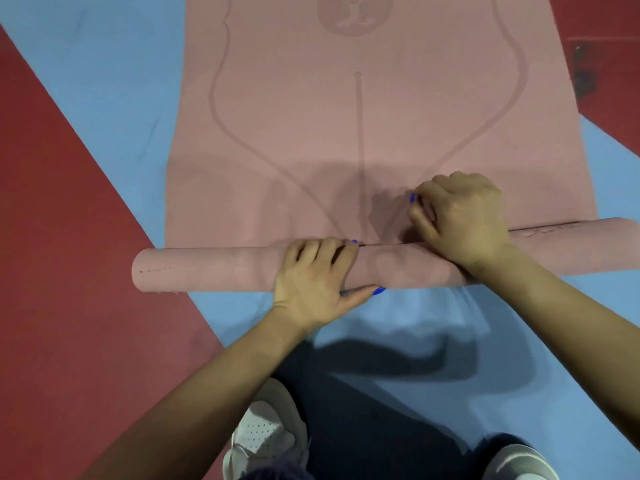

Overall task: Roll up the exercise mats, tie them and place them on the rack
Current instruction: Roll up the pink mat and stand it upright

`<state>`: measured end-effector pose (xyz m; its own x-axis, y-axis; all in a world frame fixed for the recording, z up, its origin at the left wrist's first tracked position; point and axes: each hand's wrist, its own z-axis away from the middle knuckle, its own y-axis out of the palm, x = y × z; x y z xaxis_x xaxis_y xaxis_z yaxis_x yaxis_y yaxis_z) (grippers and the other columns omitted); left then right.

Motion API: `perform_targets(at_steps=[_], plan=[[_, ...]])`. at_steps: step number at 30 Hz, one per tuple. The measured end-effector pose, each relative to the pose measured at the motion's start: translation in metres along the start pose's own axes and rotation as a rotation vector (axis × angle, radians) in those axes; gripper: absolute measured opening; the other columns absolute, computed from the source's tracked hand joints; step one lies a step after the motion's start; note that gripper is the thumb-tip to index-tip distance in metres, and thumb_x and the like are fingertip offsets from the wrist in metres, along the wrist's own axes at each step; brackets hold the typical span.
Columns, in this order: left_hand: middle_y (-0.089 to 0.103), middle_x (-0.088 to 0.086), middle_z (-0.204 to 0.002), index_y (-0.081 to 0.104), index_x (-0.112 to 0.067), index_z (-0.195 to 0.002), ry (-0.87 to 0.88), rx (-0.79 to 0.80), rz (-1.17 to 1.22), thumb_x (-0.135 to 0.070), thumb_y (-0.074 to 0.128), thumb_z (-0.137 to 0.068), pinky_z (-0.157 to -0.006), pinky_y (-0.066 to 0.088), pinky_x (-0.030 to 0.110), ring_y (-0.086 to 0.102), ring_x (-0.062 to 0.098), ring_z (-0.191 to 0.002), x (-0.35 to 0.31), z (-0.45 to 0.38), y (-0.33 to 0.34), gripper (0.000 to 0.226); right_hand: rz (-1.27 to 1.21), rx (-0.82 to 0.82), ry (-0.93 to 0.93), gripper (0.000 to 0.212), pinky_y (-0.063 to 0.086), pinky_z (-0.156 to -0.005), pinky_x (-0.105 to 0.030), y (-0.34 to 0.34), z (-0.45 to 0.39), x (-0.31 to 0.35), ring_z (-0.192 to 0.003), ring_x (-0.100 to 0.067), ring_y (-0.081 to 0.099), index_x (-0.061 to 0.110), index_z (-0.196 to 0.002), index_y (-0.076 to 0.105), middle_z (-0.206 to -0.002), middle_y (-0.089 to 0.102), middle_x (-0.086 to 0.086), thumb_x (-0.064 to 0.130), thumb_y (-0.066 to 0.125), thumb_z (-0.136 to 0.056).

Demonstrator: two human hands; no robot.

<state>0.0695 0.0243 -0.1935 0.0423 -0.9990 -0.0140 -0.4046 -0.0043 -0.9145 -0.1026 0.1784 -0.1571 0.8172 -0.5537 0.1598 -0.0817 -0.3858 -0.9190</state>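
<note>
1. while i crouch over the floor (86, 81), the pink exercise mat (363, 133) lies flat ahead of me, its near end wound into a smooth, even tube, the roll (207, 268), lying crosswise just in front of my knees.
2. my left hand (315, 282) drapes over the top of the roll, fingers curled down its far side and thumb tucked under the near edge, so it holds the tube.
3. my right hand (460, 216) sits at the seam where roll meets flat mat, wrist on the tube, fingers bent in and loosely bunched; i cannot tell whether they pinch the mat's surface.
4. the mat looks matte and soft, printed with faint darker curved lines, a straight centre line and a round emblem at the far end.
5. the floor is blue and red padded panels meeting on a diagonal.
6. my pale perforated shoes (266, 434) and dark trousers (374, 410) show at the bottom.
</note>
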Motion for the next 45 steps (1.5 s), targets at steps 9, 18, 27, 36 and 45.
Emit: perform_targets(at_steps=[9, 18, 27, 36, 45], plan=[[0.063, 0.000, -0.083, 0.070, -0.016, -0.097, -0.014, 0.113, 0.002, -0.050, 0.025, -0.101, -0.066, 0.039, 0.036, 0.055, 0.025, -0.070, 0.009, -0.025, 0.000, 0.056, 0.027, -0.033, 0.116, 0.041, 0.034, -0.100, -0.043, 0.007, 0.089, 0.034, -0.110, -0.031, 0.048, 0.005, -0.125, 0.058, -0.118, 0.058, -0.014, 0.027, 0.040, -0.095], [0.065, 0.003, -0.110, 0.065, -0.016, -0.118, 0.013, 0.119, 0.101, -0.038, 0.022, -0.105, -0.098, 0.037, 0.042, 0.059, 0.028, -0.103, 0.022, -0.047, -0.016, 0.050, 0.146, -0.066, 0.109, 0.032, 0.041, -0.067, -0.038, 0.022, 0.029, 0.010, -0.066, -0.031, 0.054, 0.013, -0.082, 0.067, -0.073, 0.060, -0.006, 0.029, 0.040, -0.087], [0.012, 0.020, -0.156, -0.001, -0.015, -0.153, -0.235, 0.139, -0.035, -0.050, 0.016, -0.102, -0.110, 0.003, 0.064, -0.006, 0.030, -0.147, 0.024, 0.027, -0.009, 0.065, 0.092, -0.045, 0.204, 0.028, 0.035, -0.064, -0.035, 0.024, 0.019, 0.008, -0.060, -0.029, 0.053, 0.016, -0.072, 0.067, -0.070, 0.057, -0.004, 0.030, 0.045, -0.083], [0.035, 0.015, -0.141, 0.027, -0.011, -0.146, -0.312, 0.286, -0.100, -0.080, 0.025, -0.081, -0.112, 0.004, 0.061, 0.027, 0.037, -0.135, 0.036, 0.007, 0.002, 0.094, -0.026, -0.015, 0.279, 0.032, 0.042, -0.058, -0.033, 0.017, 0.006, 0.006, -0.060, -0.030, 0.056, 0.010, -0.090, 0.062, -0.078, 0.058, -0.006, 0.036, 0.045, -0.079], [0.055, 0.004, -0.118, 0.049, -0.020, -0.129, -0.245, 0.332, 0.020, -0.083, 0.048, -0.056, -0.104, 0.020, 0.058, 0.046, 0.028, -0.115, 0.069, -0.042, 0.004, 0.097, 0.000, 0.066, 0.282, 0.024, 0.042, -0.060, -0.034, 0.019, -0.042, -0.014, -0.063, -0.030, 0.052, 0.011, -0.070, 0.054, -0.066, 0.056, -0.007, 0.030, 0.041, -0.080]])
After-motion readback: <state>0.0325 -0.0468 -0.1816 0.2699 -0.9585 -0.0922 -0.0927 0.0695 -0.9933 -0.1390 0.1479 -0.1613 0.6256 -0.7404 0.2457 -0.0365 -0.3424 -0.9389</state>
